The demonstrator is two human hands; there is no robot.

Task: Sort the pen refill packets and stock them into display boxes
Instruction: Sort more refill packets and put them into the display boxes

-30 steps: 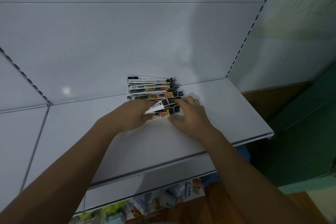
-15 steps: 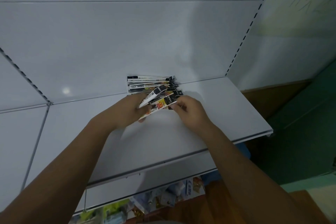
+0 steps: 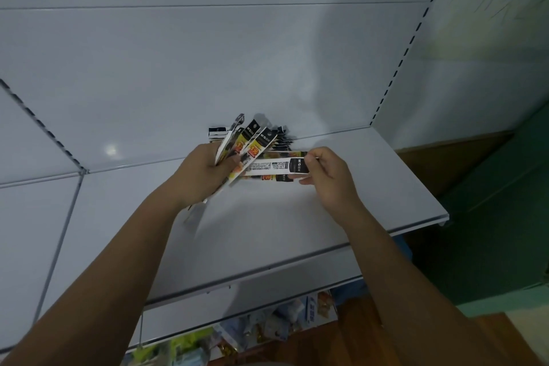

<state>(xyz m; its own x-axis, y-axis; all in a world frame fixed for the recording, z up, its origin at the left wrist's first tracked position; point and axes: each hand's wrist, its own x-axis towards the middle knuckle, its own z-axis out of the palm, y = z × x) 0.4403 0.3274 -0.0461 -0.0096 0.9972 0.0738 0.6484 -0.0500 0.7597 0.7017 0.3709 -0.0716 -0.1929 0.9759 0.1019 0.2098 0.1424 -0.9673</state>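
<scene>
In the head view, a second ago both hands lay low on the pile. Now my left hand (image 3: 205, 175) grips a fanned bunch of refill packets (image 3: 252, 142) raised off the shelf (image 3: 371, 187), dark header ends pointing up and away. My right hand (image 3: 329, 175) pinches the header end of a white-backed packet (image 3: 276, 168) held level across the fan, with another just under it; I cannot tell whether I hold both. I judge sorting has begun: I am separating one kind from the bunch.

The rest of the pile (image 3: 215, 131) sits behind the fan, against the back panel (image 3: 208, 68). The shelf has bare room in front and to my right, ending at its front lip and open right end. No display box is in view.
</scene>
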